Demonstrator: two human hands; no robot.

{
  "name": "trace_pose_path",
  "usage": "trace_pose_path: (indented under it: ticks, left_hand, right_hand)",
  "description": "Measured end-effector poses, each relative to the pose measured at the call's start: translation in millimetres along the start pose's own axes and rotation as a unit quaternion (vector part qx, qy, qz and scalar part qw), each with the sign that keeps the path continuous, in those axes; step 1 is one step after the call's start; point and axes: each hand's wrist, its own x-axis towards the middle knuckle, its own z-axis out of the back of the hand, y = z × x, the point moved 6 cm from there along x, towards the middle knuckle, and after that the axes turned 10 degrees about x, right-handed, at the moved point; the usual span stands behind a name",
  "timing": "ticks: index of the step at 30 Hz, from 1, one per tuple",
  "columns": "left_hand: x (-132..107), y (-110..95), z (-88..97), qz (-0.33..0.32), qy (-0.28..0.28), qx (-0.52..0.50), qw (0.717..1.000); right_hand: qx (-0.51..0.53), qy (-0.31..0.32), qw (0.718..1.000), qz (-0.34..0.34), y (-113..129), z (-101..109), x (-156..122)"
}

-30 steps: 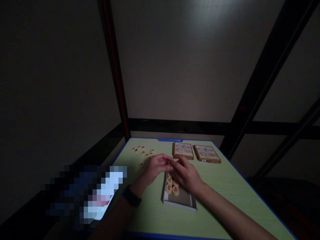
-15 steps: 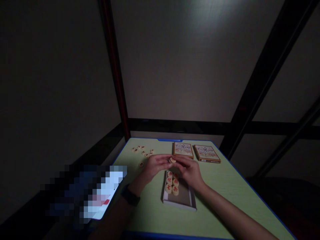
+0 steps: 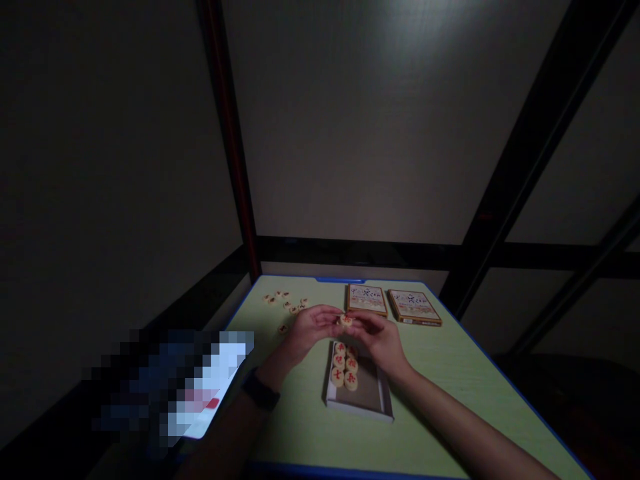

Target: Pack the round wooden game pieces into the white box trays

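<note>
Round piece (image 3: 345, 321), lower centre
Our left hand (image 3: 309, 328) and right hand (image 3: 384, 341) pinch its rim; it's likely light, stiff, best held there.

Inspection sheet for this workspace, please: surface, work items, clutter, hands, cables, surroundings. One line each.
Surface: green tabletop with blue edging.
Work items: at least six red-marked pieces in two columns in the open box; dark-marked loose pieces scattered at far left, some possibly hidden.
Clutter: two printed boxes lying flat, side by side, at the far right; lit screen at the left, mostly pixelated.
Hands: left hand and right hand hold a round piece between their fingertips; dark wristband on the left wrist.
Cables: nothing seen.
Surroundings: dim; grey panels, dark frame bars.
</note>
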Motion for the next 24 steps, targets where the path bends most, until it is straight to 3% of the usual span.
trace_pose_path:
  ticks: [6, 14, 24]
  left_hand:
    - [-3.8, -8.2, -3.3, 0.002, 0.032, -0.017, 0.999]
    - [-9.3, -6.6, -9.4, 0.014, 0.123, -0.042, 0.991]
    - [-18.4, -8.0, -18.0, 0.036, 0.183, -0.080, 0.979]
  right_hand:
    - [0.009, 0.033, 0.999, -0.019, 13.5, 8.4, 9.2]
    - [-0.095, 0.180, 0.979, 0.013, 36.8, -9.6, 1.4]
    - [-0.116, 0.180, 0.977, 0.002, 30.0, -10.6, -3.4]
